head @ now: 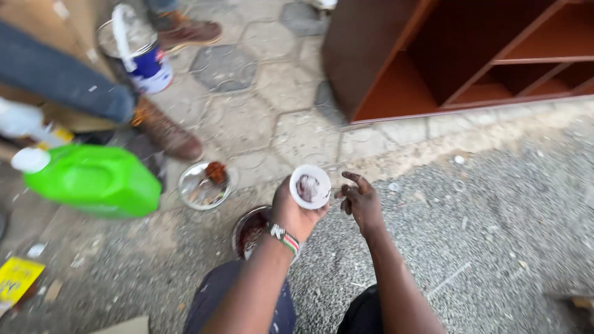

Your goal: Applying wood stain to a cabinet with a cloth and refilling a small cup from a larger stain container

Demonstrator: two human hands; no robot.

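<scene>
— Our left hand point(297, 213) wraps the small white cup point(310, 186) from below, above the gravel point(495, 235). Light, thin-walled?
— Likely; we grip its sides gently. Our right hand point(361, 201) hovers beside, fingers loosely spread, empty.

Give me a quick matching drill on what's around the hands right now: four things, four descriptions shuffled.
Things:
1. small white cup
2. green jug
3. paint can
4. wooden shelf unit

Descriptions:
A. top right, open compartments
B. held in the left hand
C. lying on its side at left
D. upright near a person's boots, top left

Pairs: 1-B, 2-C, 3-D, 4-A

The right hand is open beside the cup.
</scene>
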